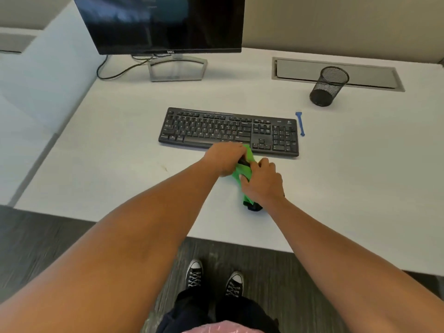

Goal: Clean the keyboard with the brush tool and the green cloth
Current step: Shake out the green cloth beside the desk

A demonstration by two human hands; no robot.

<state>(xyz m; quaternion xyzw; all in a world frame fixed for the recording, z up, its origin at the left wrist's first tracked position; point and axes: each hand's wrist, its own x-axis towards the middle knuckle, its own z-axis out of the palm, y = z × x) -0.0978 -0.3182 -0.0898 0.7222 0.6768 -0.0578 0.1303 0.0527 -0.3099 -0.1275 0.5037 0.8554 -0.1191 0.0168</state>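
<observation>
Hands are meeting on the desk [120, 145] just in front of the keyboard [228, 131]. Left hand [224, 159] is gripping the green cloth [242, 173], fingers curled. Right hand [262, 181] is pressing on the cloth, covering a dark object; grip unclear. Blue tool [300, 123] is lying just right of the keyboard.

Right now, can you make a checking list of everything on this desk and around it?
Surface: white desk, one small mark near its left front.
Job's things: black keyboard; green cloth bunched around a dark object; blue tool beside the keyboard's right end.
Clutter: mesh cup, standing upright.
Grippers: left hand and right hand both grip the cloth.
Cables: black cables behind the monitor.
Surroundings: dark carpet, grommet tray.
</observation>
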